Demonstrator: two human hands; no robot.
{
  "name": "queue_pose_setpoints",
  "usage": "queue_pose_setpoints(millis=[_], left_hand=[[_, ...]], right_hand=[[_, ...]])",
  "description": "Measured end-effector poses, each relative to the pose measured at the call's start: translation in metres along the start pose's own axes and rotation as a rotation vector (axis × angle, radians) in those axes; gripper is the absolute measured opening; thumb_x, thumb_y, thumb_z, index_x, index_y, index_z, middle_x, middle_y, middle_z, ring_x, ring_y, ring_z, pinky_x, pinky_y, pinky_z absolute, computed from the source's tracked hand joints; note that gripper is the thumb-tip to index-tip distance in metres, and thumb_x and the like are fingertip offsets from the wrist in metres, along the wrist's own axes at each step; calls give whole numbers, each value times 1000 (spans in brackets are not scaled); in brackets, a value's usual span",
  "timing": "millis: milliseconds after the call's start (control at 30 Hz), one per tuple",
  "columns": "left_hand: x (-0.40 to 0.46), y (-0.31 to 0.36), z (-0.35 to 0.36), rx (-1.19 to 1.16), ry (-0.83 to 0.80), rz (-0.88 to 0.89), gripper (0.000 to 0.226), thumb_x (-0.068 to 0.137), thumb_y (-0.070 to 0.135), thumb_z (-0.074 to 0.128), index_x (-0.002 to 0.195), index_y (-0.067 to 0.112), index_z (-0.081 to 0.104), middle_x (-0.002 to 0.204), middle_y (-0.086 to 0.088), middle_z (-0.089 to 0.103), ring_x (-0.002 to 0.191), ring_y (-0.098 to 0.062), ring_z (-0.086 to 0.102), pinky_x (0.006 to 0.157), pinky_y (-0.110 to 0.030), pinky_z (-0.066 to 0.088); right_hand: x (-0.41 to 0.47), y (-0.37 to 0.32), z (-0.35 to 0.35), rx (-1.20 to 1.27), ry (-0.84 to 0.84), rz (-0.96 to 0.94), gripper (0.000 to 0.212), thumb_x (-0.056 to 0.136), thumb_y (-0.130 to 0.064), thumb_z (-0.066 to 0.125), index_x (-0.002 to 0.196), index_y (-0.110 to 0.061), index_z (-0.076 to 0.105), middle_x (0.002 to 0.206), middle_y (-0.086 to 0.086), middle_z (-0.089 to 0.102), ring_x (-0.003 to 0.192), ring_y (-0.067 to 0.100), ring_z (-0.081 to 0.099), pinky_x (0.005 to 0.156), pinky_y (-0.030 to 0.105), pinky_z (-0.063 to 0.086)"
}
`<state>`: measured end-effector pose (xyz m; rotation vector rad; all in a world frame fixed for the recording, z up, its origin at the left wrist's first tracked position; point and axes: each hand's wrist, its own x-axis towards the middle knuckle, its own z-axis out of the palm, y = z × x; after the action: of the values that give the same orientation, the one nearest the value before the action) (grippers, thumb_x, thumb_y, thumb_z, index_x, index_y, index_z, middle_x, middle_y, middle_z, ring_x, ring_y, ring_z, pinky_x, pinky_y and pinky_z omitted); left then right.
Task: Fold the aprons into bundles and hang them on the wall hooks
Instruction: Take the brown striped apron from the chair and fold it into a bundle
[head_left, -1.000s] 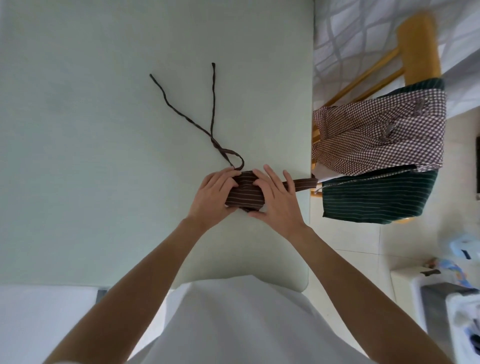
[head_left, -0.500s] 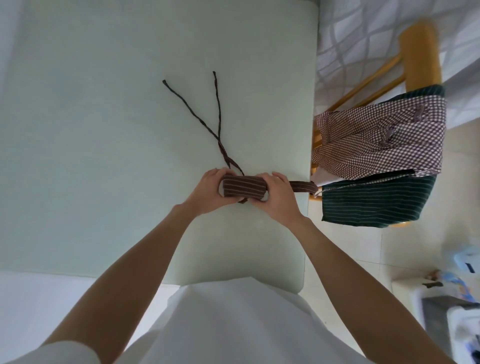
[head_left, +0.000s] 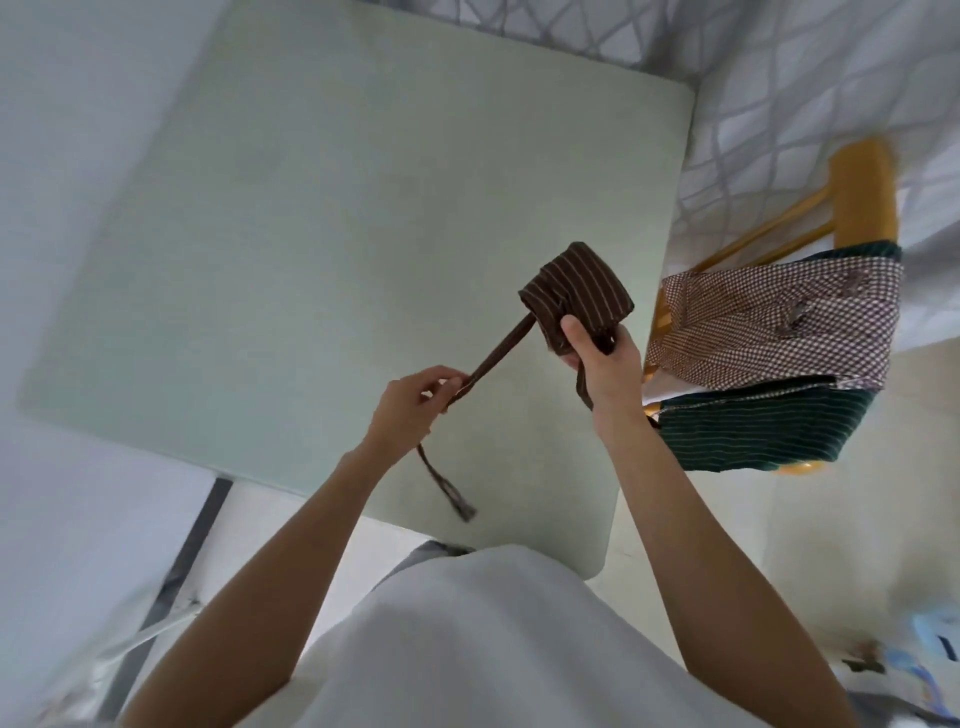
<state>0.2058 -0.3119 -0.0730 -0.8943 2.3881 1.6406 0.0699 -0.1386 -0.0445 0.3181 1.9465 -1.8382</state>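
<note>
A brown striped apron rolled into a tight bundle (head_left: 574, 293) is held up above the pale green table (head_left: 322, 249). My right hand (head_left: 602, 358) grips the bundle from below, thumb on its near side. A brown strap (head_left: 501, 351) runs taut from the bundle down-left to my left hand (head_left: 413, 408), which pinches it. The strap's loose end (head_left: 447, 486) hangs below my left hand. A second thin strap dangles by my right wrist.
A wooden chair (head_left: 860, 192) stands right of the table with a brown checked apron (head_left: 779, 322) and a dark green striped apron (head_left: 753, 434) draped over it. A patterned wall or curtain lies beyond. Cluttered items sit at the bottom right on the floor.
The bundle was on the table under both hands; now my right hand has lifted it, and my left hand has pulled one strap out taut to the left. The view has shifted.
</note>
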Motion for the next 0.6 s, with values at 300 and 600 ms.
queue_pose_setpoints(millis=[300, 600], left_hand=[[-42, -59, -59, 549, 142, 229, 27, 94, 23, 53, 118, 18, 63, 117, -6, 62, 110, -25, 56, 93, -35, 42], [-53, 4, -36, -195, 128, 210, 19, 92, 16, 57, 110, 17, 65, 92, 14, 66, 85, -4, 63, 83, -26, 49]], right_hand=[[-56, 8, 28, -401, -154, -226, 30, 78, -29, 75, 101, -18, 59, 93, -6, 65, 86, 5, 61, 78, 19, 48], [-108, -8, 46, -367, -310, -202, 23, 85, -33, 67, 104, -23, 60, 97, -9, 68, 83, -6, 64, 74, 11, 48]])
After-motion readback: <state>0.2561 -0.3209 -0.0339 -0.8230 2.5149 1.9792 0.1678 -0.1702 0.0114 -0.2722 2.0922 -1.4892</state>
